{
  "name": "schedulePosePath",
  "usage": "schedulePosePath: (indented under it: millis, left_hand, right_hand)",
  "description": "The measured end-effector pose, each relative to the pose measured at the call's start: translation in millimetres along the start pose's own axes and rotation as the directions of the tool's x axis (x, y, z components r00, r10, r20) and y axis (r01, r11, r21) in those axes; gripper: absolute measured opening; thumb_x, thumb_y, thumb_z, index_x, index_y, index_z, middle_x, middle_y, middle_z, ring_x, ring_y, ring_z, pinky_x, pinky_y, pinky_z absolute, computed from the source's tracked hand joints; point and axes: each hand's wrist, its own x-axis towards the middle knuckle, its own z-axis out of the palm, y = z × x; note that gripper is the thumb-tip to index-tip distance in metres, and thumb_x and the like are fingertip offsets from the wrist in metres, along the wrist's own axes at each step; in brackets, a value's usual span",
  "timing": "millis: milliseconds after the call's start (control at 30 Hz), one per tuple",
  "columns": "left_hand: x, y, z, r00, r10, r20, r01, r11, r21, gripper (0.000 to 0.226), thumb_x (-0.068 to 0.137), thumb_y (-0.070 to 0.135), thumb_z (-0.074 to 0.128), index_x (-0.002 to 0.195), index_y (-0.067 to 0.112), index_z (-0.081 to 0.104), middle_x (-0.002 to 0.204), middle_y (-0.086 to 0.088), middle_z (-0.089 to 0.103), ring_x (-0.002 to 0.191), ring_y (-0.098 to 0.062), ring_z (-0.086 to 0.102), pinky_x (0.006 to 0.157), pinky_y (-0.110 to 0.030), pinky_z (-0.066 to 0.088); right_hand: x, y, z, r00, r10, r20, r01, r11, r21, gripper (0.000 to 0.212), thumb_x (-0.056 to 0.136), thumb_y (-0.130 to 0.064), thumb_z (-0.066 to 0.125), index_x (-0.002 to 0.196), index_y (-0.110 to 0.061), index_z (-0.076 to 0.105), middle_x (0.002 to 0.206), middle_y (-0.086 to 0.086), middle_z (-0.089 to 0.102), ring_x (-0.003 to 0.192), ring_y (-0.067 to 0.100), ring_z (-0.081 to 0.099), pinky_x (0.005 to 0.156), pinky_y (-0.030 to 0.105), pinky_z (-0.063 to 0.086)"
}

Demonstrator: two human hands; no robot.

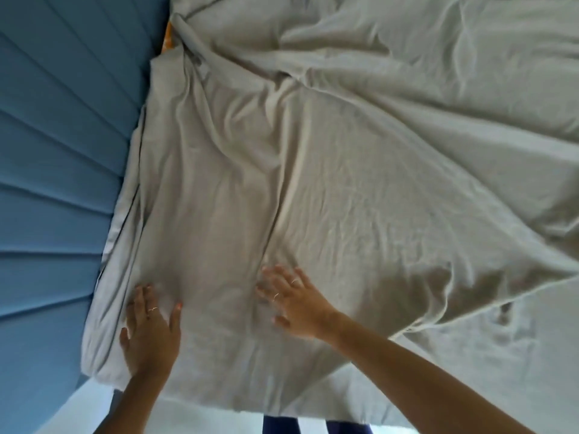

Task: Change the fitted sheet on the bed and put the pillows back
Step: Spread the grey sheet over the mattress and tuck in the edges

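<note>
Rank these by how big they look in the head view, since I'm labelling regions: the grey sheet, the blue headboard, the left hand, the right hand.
1. grey sheet
2. blue headboard
3. left hand and right hand: look alike, unranked.

A wrinkled beige sheet (313, 151) is being pressed flat by the left hand (152, 332) and right hand (294, 303), beside a blue padded headboard (62, 151).

My left hand (150, 332) and right hand (293, 303) lie flat on the sheet (344, 183), side by side; the padded headboard (62, 151) stands to my left.
</note>
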Motion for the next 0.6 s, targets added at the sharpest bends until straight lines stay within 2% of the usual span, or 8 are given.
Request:
schedulePosePath:
  millis: [67, 133, 200, 300, 400, 433, 500, 600]
  left_hand:
    - [-4.1, -4.2, 2.3, 0.999, -0.032, 0.018, 0.032, 0.999, -0.01, 0.072, 0.093, 0.042, 0.049, 0.151, 0.006, 0.023, 0.158, -0.015, 0.019, 0.142, -0.038, 0.023, 0.105, -0.061, 0.031]
    - [-9.5, -1.7, 2.5, 0.999, -0.016, 0.048, 0.017, 0.999, -0.027, 0.073, 0.095, 0.043, 0.046, 0.152, 0.007, 0.019, 0.159, -0.015, 0.014, 0.144, -0.037, 0.019, 0.108, -0.059, 0.029]
    - [-17.9, 6.6, 1.0, 0.998, 0.001, 0.067, 0.001, 0.999, -0.041, 0.071, 0.096, 0.042, 0.044, 0.152, 0.007, 0.017, 0.159, -0.016, 0.014, 0.144, -0.036, 0.019, 0.109, -0.058, 0.028]
    - [-37.8, 33.4, -0.5, 0.994, 0.101, 0.052, -0.104, 0.993, 0.054, 0.068, 0.097, 0.04, 0.043, 0.151, 0.006, 0.02, 0.157, -0.02, 0.02, 0.141, -0.039, 0.027, 0.107, -0.061, 0.03]
    - [-61.0, 77.6, 13.9, 0.915, 0.403, 0.007, -0.399, 0.905, 0.148, 0.06, 0.096, 0.038, 0.041, 0.146, 0.005, 0.036, 0.149, -0.021, 0.037, 0.132, -0.04, 0.043, 0.097, -0.062, 0.037]
    - [-73.7, 97.3, 21.2, 0.848, 0.53, 0.02, -0.525, 0.833, 0.177, 0.061, 0.092, 0.04, 0.038, 0.143, 0.006, 0.039, 0.146, -0.021, 0.042, 0.128, -0.039, 0.047, 0.095, -0.059, 0.039]
    - [-104.6, 138.9, 40.0, 0.637, 0.764, 0.1, -0.76, 0.602, 0.243, 0.06, 0.087, 0.042, 0.036, 0.141, 0.014, 0.039, 0.144, -0.014, 0.047, 0.126, -0.033, 0.052, 0.094, -0.052, 0.041]
    - [-162.5, 197.8, 73.3, 0.226, 0.948, 0.224, -0.939, 0.151, 0.309, 0.053, 0.081, 0.043, 0.037, 0.124, 0.023, 0.062, 0.127, -0.001, 0.063, 0.111, -0.022, 0.062, 0.091, -0.043, 0.043]
  right_hand:
    - [-8.7, -12.6, 7.5, 0.998, -0.009, 0.068, 0.004, 0.997, 0.074, 0.059, 0.09, -0.033, 0.056, 0.145, -0.026, 0.038, 0.16, 0.001, 0.012, 0.147, 0.021, 0.011, 0.116, 0.048, 0.003]
    - [-24.1, -19.8, 12.2, 0.999, 0.047, -0.007, -0.046, 0.993, 0.105, 0.048, 0.09, -0.031, 0.046, 0.138, -0.023, 0.049, 0.155, 0.002, 0.031, 0.139, 0.022, 0.035, 0.114, 0.045, 0.024]
    - [-47.8, -12.2, 14.7, 0.982, 0.156, -0.11, -0.149, 0.986, 0.072, 0.047, 0.081, -0.032, 0.044, 0.123, -0.021, 0.062, 0.138, 0.004, 0.054, 0.115, 0.02, 0.06, 0.096, 0.038, 0.047]
    - [-96.0, 18.5, 14.4, 0.906, 0.369, -0.209, -0.371, 0.928, 0.027, 0.046, 0.069, -0.027, 0.064, 0.114, -0.017, 0.065, 0.123, 0.006, 0.064, 0.093, 0.022, 0.068, 0.079, 0.035, 0.055]
    - [-155.0, 54.8, 11.6, 0.828, 0.491, -0.273, -0.515, 0.857, -0.021, 0.037, 0.069, -0.027, 0.063, 0.102, -0.01, 0.069, 0.104, 0.01, 0.068, 0.074, 0.027, 0.069, 0.066, 0.036, 0.055]
    - [-180.5, 66.5, 14.7, 0.827, 0.481, -0.293, -0.514, 0.857, -0.045, 0.034, 0.075, -0.03, 0.057, 0.099, -0.009, 0.069, 0.099, 0.011, 0.067, 0.074, 0.028, 0.069, 0.065, 0.036, 0.055]
    - [-232.2, 86.6, 24.1, 0.865, 0.4, -0.303, -0.462, 0.87, -0.171, 0.041, 0.082, -0.038, 0.045, 0.101, -0.009, 0.067, 0.099, 0.011, 0.067, 0.077, 0.028, 0.068, 0.068, 0.038, 0.053]
    - [-309.5, 116.9, 50.5, 0.954, 0.168, -0.25, -0.258, 0.885, -0.388, 0.04, 0.084, -0.043, 0.04, 0.106, -0.012, 0.054, 0.1, 0.009, 0.064, 0.08, 0.027, 0.063, 0.074, 0.042, 0.044]
